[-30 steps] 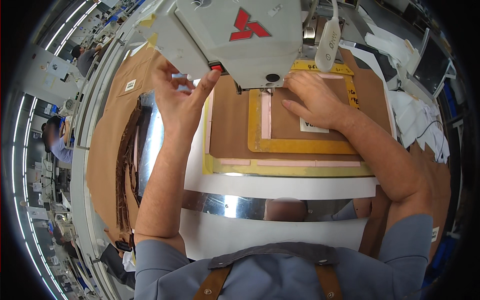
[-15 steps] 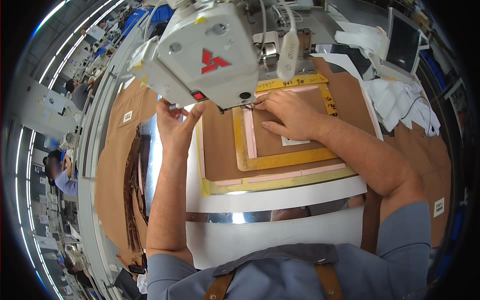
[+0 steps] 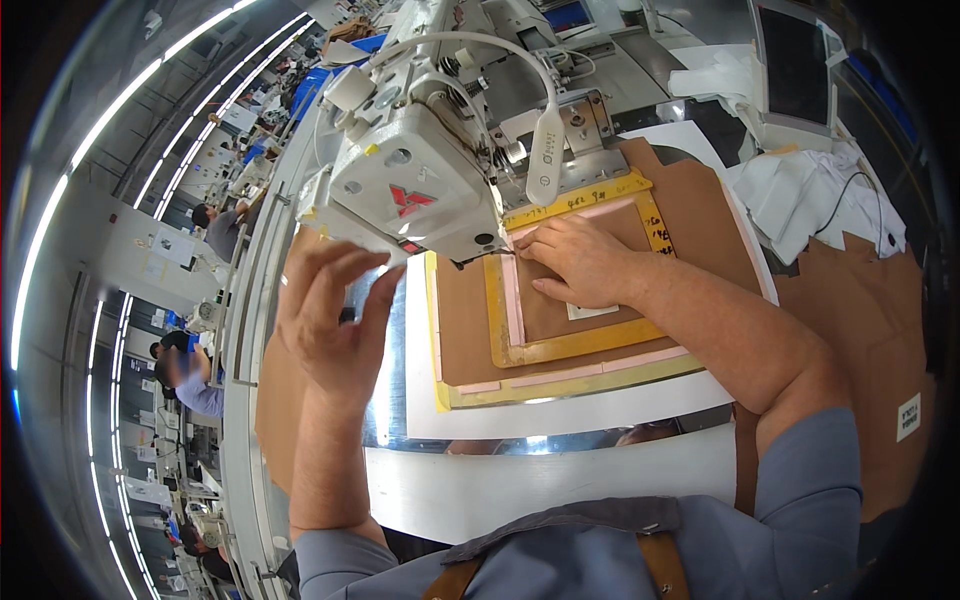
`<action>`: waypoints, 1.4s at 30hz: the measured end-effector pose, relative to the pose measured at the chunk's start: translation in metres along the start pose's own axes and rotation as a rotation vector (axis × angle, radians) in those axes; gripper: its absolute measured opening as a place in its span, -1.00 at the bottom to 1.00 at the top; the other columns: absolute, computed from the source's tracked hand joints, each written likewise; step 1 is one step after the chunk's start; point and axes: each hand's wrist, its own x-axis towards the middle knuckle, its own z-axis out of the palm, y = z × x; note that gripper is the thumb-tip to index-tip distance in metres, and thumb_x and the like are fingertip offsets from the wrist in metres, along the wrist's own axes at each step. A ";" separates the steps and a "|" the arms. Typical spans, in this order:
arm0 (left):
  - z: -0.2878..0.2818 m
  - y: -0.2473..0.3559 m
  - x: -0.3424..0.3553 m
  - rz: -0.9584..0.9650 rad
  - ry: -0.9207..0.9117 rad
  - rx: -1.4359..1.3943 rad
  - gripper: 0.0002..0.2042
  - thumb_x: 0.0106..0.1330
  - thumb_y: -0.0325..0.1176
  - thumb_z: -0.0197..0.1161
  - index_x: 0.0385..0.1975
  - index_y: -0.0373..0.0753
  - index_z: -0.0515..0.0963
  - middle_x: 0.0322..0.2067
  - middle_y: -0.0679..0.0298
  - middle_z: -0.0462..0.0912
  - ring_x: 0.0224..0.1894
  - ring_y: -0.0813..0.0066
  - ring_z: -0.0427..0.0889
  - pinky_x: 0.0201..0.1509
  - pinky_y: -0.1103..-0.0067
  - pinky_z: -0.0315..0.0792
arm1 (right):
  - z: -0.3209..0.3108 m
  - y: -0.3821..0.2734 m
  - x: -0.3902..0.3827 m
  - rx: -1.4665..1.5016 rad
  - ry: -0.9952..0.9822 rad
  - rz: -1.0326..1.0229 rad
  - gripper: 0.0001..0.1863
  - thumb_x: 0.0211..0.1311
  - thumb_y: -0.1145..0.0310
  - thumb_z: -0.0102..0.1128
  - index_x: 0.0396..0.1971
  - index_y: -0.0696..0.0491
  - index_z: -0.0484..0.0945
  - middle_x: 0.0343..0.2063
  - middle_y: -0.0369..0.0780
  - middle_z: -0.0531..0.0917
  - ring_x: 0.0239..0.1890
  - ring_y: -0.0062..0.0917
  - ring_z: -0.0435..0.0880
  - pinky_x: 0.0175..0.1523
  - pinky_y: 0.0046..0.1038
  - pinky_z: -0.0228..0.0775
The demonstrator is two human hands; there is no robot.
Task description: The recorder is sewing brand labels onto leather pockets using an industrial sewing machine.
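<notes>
My left hand (image 3: 335, 325) is raised in the air beside the white sewing machine head (image 3: 400, 180). Its fingers curl, and a gap shows between thumb and forefinger; no held thing is visible. My right hand (image 3: 585, 262) lies palm down on brown fabric (image 3: 468, 325), fingers stretched toward the needle area under the machine head, which hides the needle. A yellow frame (image 3: 590, 340) with pink strips and handwritten marks surrounds that hand. Beneath, a larger pale yellow template (image 3: 560, 390) borders the fabric. Part of a white label (image 3: 592, 312) shows below my right palm.
A white sheet (image 3: 440, 422) lies under the template. More brown fabric (image 3: 850, 340) is on the right, below crumpled white cloth (image 3: 800, 205) and a monitor (image 3: 797, 70). A white handheld-shaped device (image 3: 545, 155) hangs by the machine. Other people work at far left.
My left hand has come away from the machine head's lower edge, back and to the left, its fingers parting. My right hand stays on the fabric. The view has shifted.
</notes>
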 end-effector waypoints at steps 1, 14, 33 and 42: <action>-0.001 0.000 0.018 0.073 0.029 0.043 -0.81 -0.01 -0.53 0.50 -0.39 -0.24 0.66 -0.35 0.22 0.65 -0.30 0.35 0.65 -0.25 0.50 0.50 | 0.001 0.000 -0.001 -0.024 -0.010 0.006 -0.58 0.28 0.11 0.13 -0.03 0.13 0.55 -0.03 -0.16 0.55 0.14 -0.36 0.44 0.30 -0.31 0.21; 0.028 0.016 0.092 0.358 -0.125 0.239 -0.94 0.10 -0.39 0.45 -0.45 -0.11 0.69 -0.46 0.42 0.63 -0.45 0.48 0.59 -0.35 0.53 0.35 | 0.007 0.011 0.000 0.053 0.088 -0.015 -0.63 0.21 0.15 0.21 -0.12 0.12 0.59 -0.13 -0.16 0.59 0.11 -0.35 0.47 0.25 -0.29 0.26; 0.048 0.058 -0.126 -0.350 -0.421 -0.191 -0.89 0.04 -0.46 0.49 -0.50 -0.17 0.66 -0.63 0.41 0.58 -0.63 0.53 0.54 -0.47 0.57 0.38 | -0.012 0.019 0.036 1.062 0.462 0.388 -0.76 0.35 0.48 0.19 -0.02 0.17 0.54 -0.16 -0.27 0.70 -0.13 -0.74 0.65 -0.02 -0.62 0.49; 0.062 0.048 -0.067 -0.266 -0.357 -0.089 -0.74 0.12 -0.54 0.40 -0.17 -0.20 0.65 -0.51 0.27 0.62 -0.53 0.49 0.59 -0.44 0.57 0.44 | -0.021 -0.004 0.022 1.073 0.381 0.422 -0.85 0.24 0.41 0.33 -0.24 0.13 0.67 -0.42 -0.25 0.73 -0.37 -0.66 0.69 -0.17 -0.56 0.55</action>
